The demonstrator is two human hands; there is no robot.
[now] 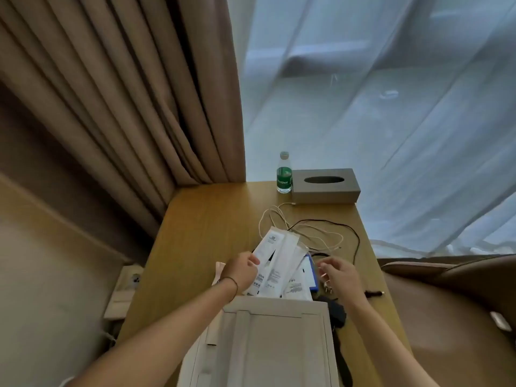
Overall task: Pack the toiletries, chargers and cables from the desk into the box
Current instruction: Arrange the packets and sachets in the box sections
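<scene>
Several white toiletry packets (275, 263) lie fanned out on the wooden desk (206, 224), just beyond the open white cardboard box (268, 339). My left hand (240, 270) pinches the edge of the leftmost packet. My right hand (339, 275) hovers to the right of the packets with its fingers curled; I cannot tell whether it holds anything. A white cable (279, 219) and a black cable (335, 227) lie tangled behind the packets. A blue item (312, 275) shows under them. A black charger (336, 311) sits by the box's right side, with a small plug (326, 287) beneath my right hand.
A green-labelled water bottle (284, 174) and a grey tissue box (325, 185) stand at the desk's far edge. Brown curtains (125, 107) hang on the left, sheer ones (391, 107) on the right. A brown chair (452, 303) is at the right, and a wall socket (134, 277) at the left.
</scene>
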